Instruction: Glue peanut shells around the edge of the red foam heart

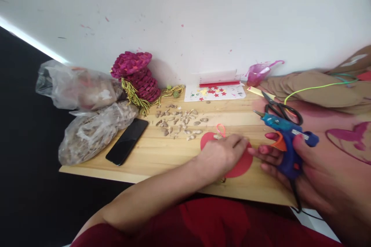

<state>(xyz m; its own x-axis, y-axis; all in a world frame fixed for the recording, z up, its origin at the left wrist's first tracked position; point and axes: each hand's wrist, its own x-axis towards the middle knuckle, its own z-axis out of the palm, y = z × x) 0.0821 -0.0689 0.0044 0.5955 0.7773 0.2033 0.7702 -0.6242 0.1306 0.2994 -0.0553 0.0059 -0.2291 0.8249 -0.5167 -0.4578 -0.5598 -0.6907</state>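
Note:
My left hand (222, 158) lies over a flat red cutout (242, 166) with rounded edges, its fingers bunched together. What sits under those fingertips is hidden. A pink ribbon loop (220, 129) sticks out at the cutout's top, and a peanut (217, 137) shows beside the knuckles. To the right, my right hand (278, 162) grips a blue glue gun (286, 139) with an orange trigger. Its nozzle points up and left, above the table, and a dark cord runs down from the handle.
Loose peanuts (176, 121) are scattered mid-table. Behind them lies a white sheet with small stars (213, 92). Black-handled scissors (282, 110) and brown cutouts (319, 88) are at right. A phone (127, 141), plastic bags (92, 135) and a magenta woven piece (139, 77) occupy the left.

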